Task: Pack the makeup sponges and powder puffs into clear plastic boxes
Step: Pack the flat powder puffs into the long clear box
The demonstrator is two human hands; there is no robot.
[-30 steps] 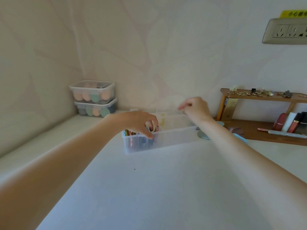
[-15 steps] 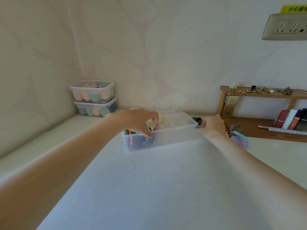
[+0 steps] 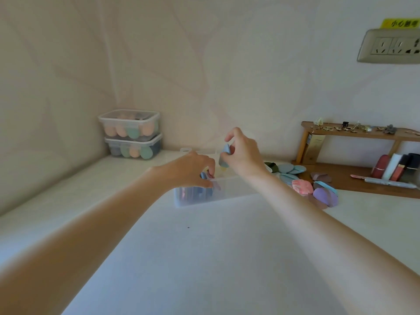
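Observation:
An open clear plastic box point(image 3: 236, 189) stands on the white table, with several powder puffs packed upright at its left end. My left hand point(image 3: 191, 170) rests on the box's front rim, fingers pressed against those puffs. Above the box my right hand point(image 3: 244, 154) pinches a grey-blue powder puff point(image 3: 225, 155). A loose pile of puffs point(image 3: 302, 186) in blue, pink, purple and dark green lies on the table to the right of the box.
Two closed clear boxes point(image 3: 130, 134) filled with egg-shaped sponges are stacked in the far left corner. A low wooden shelf point(image 3: 354, 176) with cosmetics and small trinkets stands at the right against the wall. A wall socket point(image 3: 389, 46) sits high on the right.
My right hand went from the box down to the pile on the right, then came back above the box holding a grey-blue puff. My left hand stayed at the box.

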